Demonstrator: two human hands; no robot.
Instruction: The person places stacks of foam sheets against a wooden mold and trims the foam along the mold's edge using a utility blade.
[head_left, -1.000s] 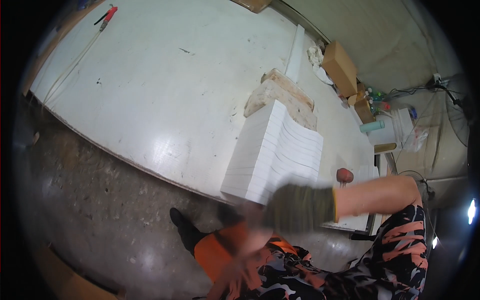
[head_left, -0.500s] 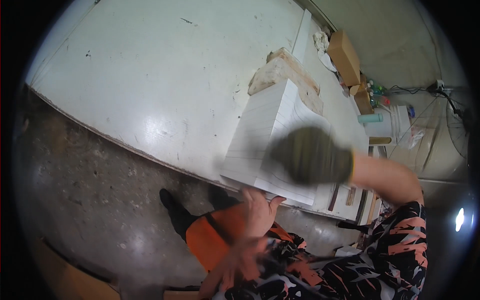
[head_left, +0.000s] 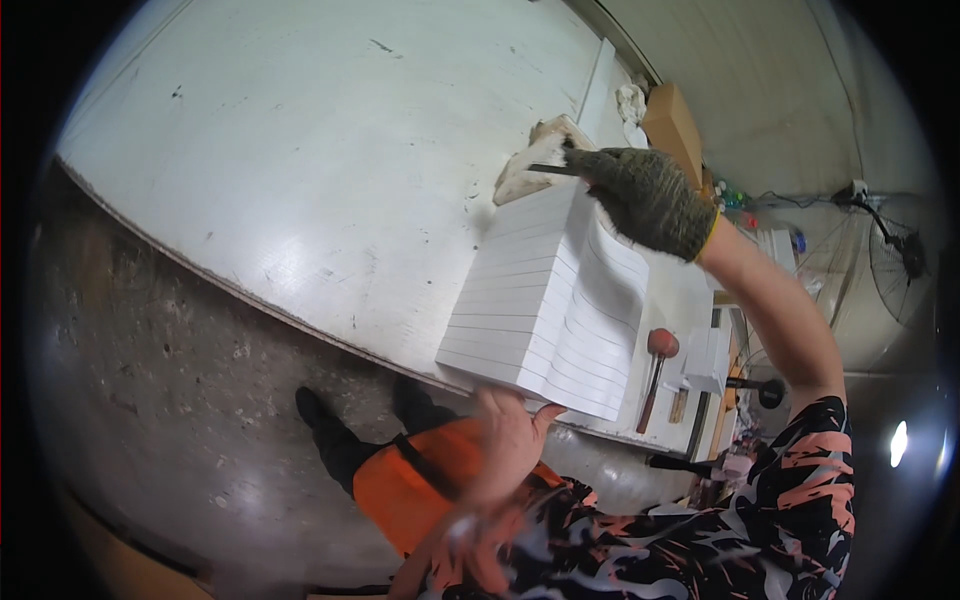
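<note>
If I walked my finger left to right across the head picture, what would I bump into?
Leftmost dark shoe → lined white stack → mallet with a reddish head → dark fan.

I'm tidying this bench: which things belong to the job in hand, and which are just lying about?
In use:
dark tool, in the gloved right hand
lined white block, left hand at its near edge

Apparently lying about:
mallet
cardboard box

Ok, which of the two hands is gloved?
The right hand, at the far end of the lined white block; the left hand, at its near end, is bare.
</note>
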